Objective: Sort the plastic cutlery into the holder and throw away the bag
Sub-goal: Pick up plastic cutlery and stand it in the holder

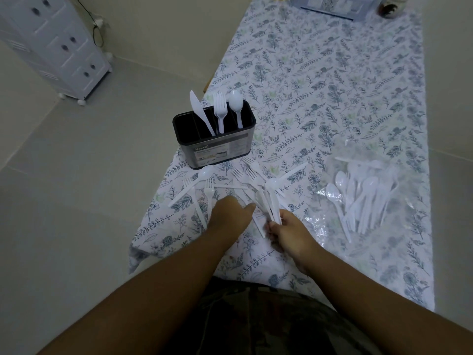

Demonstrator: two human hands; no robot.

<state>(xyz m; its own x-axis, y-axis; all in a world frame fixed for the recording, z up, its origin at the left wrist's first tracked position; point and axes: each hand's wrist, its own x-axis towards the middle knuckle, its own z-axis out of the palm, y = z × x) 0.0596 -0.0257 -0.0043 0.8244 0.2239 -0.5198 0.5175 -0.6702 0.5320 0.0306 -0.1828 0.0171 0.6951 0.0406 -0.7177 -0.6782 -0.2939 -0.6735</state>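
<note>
Head view looks down on a counter (332, 80) under a floral cloth. Right hand (286, 233) grips a bundle of white cutlery (268, 201), fingers curled round the handles. Left hand (230, 213) lies palm down on the scattered forks (245, 175) and knives just beside it; whether its fingers pinch a piece I cannot tell. A black holder (217, 147) stands near the counter's left edge with a knife (198, 111), a fork (220, 111) and a spoon (236, 106) upright in separate compartments. The clear bag (366, 201) of spoons lies to the right.
</note>
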